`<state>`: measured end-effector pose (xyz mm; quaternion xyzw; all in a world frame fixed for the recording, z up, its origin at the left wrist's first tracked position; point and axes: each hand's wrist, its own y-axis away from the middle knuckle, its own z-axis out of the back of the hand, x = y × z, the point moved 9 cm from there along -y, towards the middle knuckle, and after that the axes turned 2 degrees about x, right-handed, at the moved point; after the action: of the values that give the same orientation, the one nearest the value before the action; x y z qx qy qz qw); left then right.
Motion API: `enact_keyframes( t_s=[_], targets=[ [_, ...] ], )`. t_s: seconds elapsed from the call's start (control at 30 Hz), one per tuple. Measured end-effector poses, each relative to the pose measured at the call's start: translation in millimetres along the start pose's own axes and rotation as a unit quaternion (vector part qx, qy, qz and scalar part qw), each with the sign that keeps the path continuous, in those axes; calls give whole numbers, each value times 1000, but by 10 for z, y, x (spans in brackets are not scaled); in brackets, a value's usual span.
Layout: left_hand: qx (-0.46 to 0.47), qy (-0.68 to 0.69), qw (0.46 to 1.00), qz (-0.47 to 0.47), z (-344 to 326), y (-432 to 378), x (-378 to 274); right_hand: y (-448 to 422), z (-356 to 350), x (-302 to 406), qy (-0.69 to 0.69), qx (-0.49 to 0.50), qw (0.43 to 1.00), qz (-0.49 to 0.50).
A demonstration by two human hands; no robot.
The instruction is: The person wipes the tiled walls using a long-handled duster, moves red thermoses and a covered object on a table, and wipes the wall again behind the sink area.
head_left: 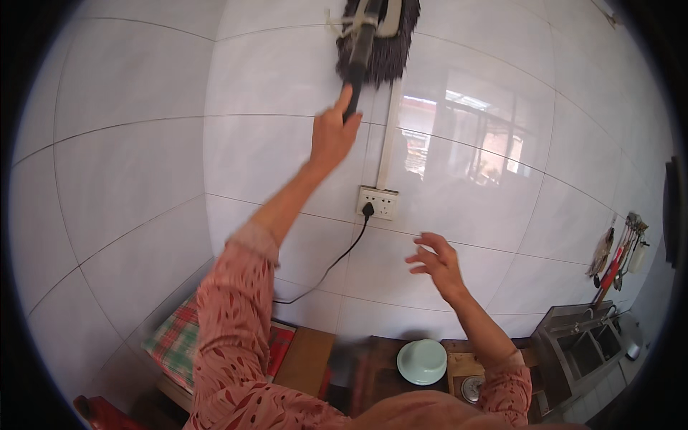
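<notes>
My left hand (pixel 334 134) grips the black handle (pixel 361 54) of a duster, arm stretched up along the tiled wall. The dark, shaggy duster head (pixel 384 67) lies against or close to the white tiles (pixel 279 70) at the top of the view; its upper end is cut off. A pale tie is wound around the handle near the head. Lower down on the right, my right hand (pixel 438 263) is raised before the wall with its fingers apart and nothing in it.
A wall socket (pixel 378 203) holds a black plug (pixel 367 209) with a hanging cord. Below stand a plaid-covered box (pixel 174 338), an upturned pale green bowl (pixel 422 361) and, at right, a metal sink (pixel 580 349). Kitchen utensils (pixel 618 258) hang on the right wall.
</notes>
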<state>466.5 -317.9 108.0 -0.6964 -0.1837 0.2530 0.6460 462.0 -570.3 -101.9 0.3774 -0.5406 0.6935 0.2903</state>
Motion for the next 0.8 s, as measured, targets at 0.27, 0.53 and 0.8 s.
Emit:
enact_keyframes(
  t_s=[0.27, 0.53, 0.8],
  targets=[
    [57, -6, 996, 74, -439, -1443, -529, 1208, 1203, -926, -14, -126, 977, -168],
    [87, -55, 995, 15, -522, 955, -170, 1988, 1204, -1712, -88, -94, 949, -289],
    [114, -140, 978, 101, 78, 3310, -206, 1907, 820, -1854, -104, 4, 938, -330]
  ],
)
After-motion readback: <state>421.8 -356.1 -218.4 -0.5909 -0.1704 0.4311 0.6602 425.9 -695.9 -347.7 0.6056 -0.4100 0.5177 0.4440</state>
